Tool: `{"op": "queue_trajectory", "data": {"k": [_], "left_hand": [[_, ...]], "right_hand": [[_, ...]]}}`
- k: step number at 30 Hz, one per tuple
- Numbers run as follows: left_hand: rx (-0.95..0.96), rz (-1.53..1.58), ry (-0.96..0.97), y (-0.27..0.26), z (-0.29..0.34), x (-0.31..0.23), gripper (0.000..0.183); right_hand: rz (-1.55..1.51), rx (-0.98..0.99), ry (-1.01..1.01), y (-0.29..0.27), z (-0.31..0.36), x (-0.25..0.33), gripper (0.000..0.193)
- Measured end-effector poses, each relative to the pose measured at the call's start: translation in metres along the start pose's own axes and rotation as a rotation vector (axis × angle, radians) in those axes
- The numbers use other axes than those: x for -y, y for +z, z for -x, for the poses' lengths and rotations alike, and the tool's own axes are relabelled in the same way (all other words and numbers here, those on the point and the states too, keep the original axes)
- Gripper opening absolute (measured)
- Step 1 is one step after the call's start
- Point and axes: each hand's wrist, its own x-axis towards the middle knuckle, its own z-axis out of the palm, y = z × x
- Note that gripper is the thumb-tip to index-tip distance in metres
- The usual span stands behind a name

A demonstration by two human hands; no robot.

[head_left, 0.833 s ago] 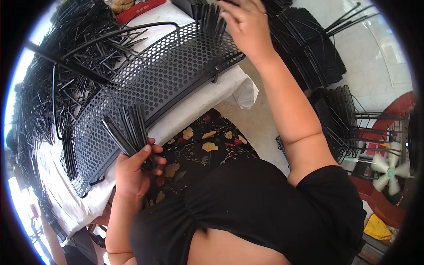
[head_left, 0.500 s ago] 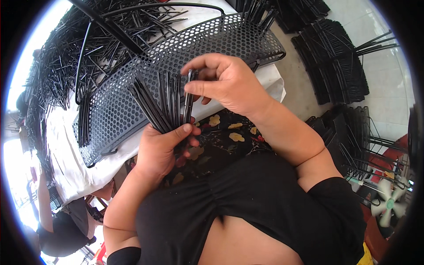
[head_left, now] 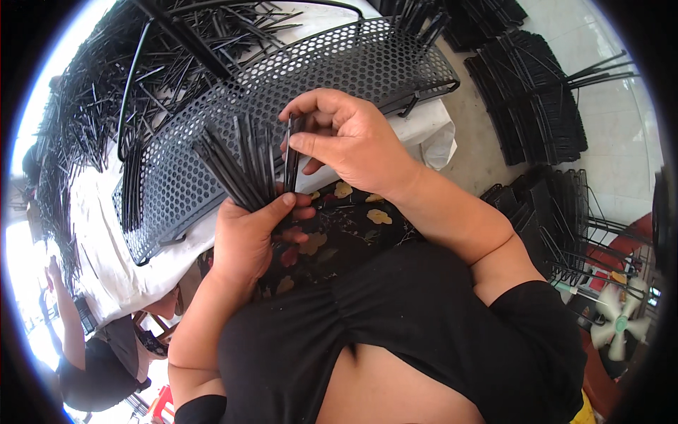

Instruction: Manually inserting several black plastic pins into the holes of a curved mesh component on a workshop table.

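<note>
My left hand (head_left: pixel 244 237) is closed round the lower ends of a bundle of thin black strips (head_left: pixel 233 169), which fan out upward from the fist. At the bundle's right side, my right hand (head_left: pixel 360 145) has its thumb and fingers closed on a few strips (head_left: pixel 292 164) that stand nearly upright. Their lower ends reach the left hand's fingers. Behind both hands lies a curved black perforated metal tray (head_left: pixel 187 187). More strips of the same sort stand in a bunch (head_left: pixel 133 201) at its left end and in another bunch (head_left: pixel 417 25) at its far right end.
A large loose heap of black strips (head_left: pixel 99 99) covers the far left of the table's white cover (head_left: pixel 106 265). Stacked black racks (head_left: pixel 530 99) stand on the floor to the right, near a small fan (head_left: pixel 620 324). Another person (head_left: pixel 95 371) is at the lower left.
Both hands and the bundle have shifted slightly to the left. The fanned strips lean a little further left; the right hand still pinches the strips at the right side.
</note>
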Motion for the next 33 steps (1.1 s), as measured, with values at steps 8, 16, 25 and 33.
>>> {"op": "queue_trajectory", "data": {"k": [8, 16, 25, 33], "left_hand": [[0.031, 0.23, -0.135, -0.041, 0.002, -0.002, 0.019], [0.107, 0.315, -0.117, -0.039, 0.002, 0.002, 0.029], [0.126, 0.272, -0.14, -0.042, 0.001, 0.0, 0.034], [0.102, 0.286, -0.125, -0.041, 0.002, -0.001, 0.032]], "right_hand": [[0.271, -0.804, -0.666, -0.111, -0.028, 0.045, 0.018], [0.529, -0.716, -0.897, -0.147, -0.027, 0.036, 0.019], [0.562, -0.745, -0.786, -0.143, -0.031, 0.036, 0.018], [0.661, -0.696, -0.843, -0.146, -0.041, 0.039, 0.015]]}}
